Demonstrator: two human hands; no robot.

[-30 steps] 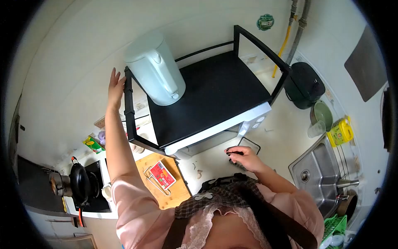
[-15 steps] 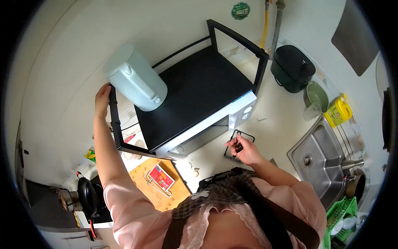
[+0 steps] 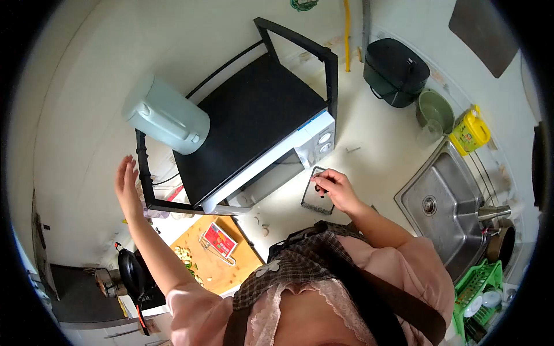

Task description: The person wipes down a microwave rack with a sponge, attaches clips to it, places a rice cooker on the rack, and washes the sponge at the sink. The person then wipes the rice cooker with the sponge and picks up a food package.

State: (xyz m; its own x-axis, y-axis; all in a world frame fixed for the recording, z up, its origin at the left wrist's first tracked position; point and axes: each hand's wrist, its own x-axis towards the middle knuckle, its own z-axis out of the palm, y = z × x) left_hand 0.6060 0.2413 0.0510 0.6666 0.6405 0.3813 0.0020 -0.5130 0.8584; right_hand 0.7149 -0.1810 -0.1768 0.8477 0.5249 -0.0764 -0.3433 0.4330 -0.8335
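My left hand (image 3: 126,184) is raised beside the left post of a black rack (image 3: 143,167), fingers extended and nothing in them. On the rack's black top stands a pale green electric kettle (image 3: 170,118), near the left end. Beneath that top is a white microwave (image 3: 271,179). My right hand (image 3: 340,191) is pinched around something small and dark that I cannot make out. Under those fingers, a black-rimmed rectangular object (image 3: 314,204) lies on the white counter (image 3: 369,155); whether the hand touches it is unclear.
A wooden cutting board (image 3: 242,271) holds a red-and-white packet (image 3: 219,239) and chopped pieces (image 3: 186,256). At right are a steel sink (image 3: 427,184), a yellow container (image 3: 470,131), a green bowl (image 3: 435,109), a dark lidded bin (image 3: 395,72) and a green dish rack (image 3: 479,294). A black pan (image 3: 133,274) is at left.
My left hand has let go of the rack's left post and moved down and left, fingers straightened. My right hand stays over the black-rimmed object, its fingers more closed. The view has shifted.
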